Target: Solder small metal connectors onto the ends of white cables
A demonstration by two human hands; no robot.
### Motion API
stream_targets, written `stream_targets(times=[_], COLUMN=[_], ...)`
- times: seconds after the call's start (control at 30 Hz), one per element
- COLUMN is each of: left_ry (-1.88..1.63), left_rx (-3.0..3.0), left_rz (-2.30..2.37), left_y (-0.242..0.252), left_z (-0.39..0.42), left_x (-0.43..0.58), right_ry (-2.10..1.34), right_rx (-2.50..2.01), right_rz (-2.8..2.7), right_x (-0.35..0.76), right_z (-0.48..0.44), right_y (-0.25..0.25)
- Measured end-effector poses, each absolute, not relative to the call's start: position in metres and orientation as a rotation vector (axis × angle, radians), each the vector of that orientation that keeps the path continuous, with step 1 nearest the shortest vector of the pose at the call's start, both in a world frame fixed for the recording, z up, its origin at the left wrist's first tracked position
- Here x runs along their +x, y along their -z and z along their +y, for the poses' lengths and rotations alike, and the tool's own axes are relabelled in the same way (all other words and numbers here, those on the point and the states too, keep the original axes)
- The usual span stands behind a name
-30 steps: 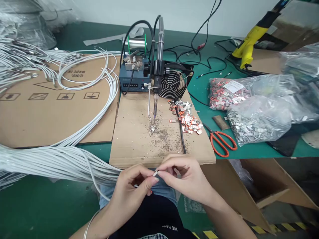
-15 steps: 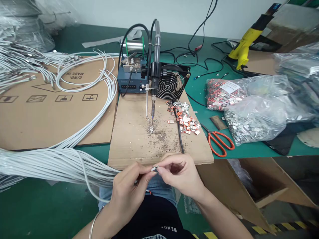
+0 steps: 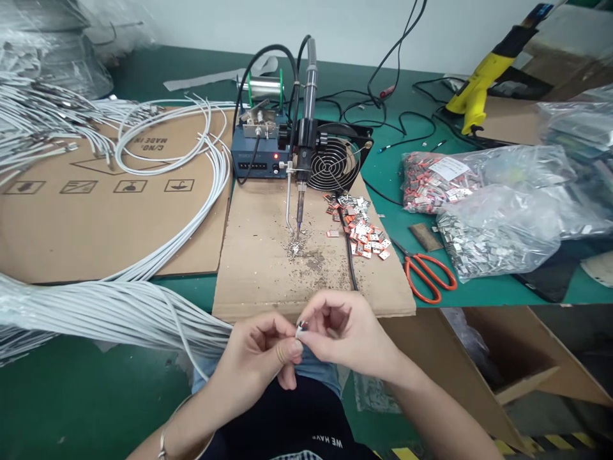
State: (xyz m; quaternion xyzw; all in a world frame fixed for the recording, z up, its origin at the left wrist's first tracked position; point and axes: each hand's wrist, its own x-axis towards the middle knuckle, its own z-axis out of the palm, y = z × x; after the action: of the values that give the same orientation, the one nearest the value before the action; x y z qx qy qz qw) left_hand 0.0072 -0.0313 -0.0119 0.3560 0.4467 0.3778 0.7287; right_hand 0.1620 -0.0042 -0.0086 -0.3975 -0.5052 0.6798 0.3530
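Just past the front edge of the cardboard mat, both hands meet at the end of a white cable (image 3: 299, 333). Small dark and reddish wire ends show at its tip. My left hand (image 3: 261, 354) is closed, thumb and fingers pinching the cable. My right hand (image 3: 342, 329) pinches at the same tip, which its fingers partly cover. A thick bundle of white cables (image 3: 119, 316) lies to the left, with one strand curving toward my left hand. Beyond the hands, a soldering iron (image 3: 301, 191) points down in its stand over bits of solder on the cardboard mat (image 3: 258, 275).
A blue control box (image 3: 258, 153), a solder spool (image 3: 265, 88) and a fan (image 3: 330, 165) stand behind. Small metal connectors (image 3: 366, 236) are piled at right, near orange-handled scissors (image 3: 428, 275) and plastic bags of parts (image 3: 493, 236). A yellow heat gun (image 3: 479, 83) lies farther back.
My left hand has turned, with its thumb now over the cable. My right fingers have shifted at the tip, where coloured wire ends now show. A red light on the box looks brighter.
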Motion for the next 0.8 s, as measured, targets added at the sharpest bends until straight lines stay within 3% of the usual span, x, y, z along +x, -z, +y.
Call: stream_targets(times=[0.23, 0.57, 0.8], left_ry=[-0.791, -0.889, -0.75], left_rx=[1.354, 0.705, 0.666], left_rz=[1.22, 0.967, 0.829], left_y=[0.009, 0.018, 0.017], left_z=[-0.035, -0.033, -0.035], left_x=[0.001, 0.013, -0.003], right_ry=[-1.571, -1.581, -1.552], right_rx=[-1.121, -0.831, -0.85], right_rz=[-1.836, -0.839, -0.908], right_x=[0.178, 0.136, 0.17], right_z=[0.005, -0.019, 0.0], right_y=[-0.007, 0.028, 0.018])
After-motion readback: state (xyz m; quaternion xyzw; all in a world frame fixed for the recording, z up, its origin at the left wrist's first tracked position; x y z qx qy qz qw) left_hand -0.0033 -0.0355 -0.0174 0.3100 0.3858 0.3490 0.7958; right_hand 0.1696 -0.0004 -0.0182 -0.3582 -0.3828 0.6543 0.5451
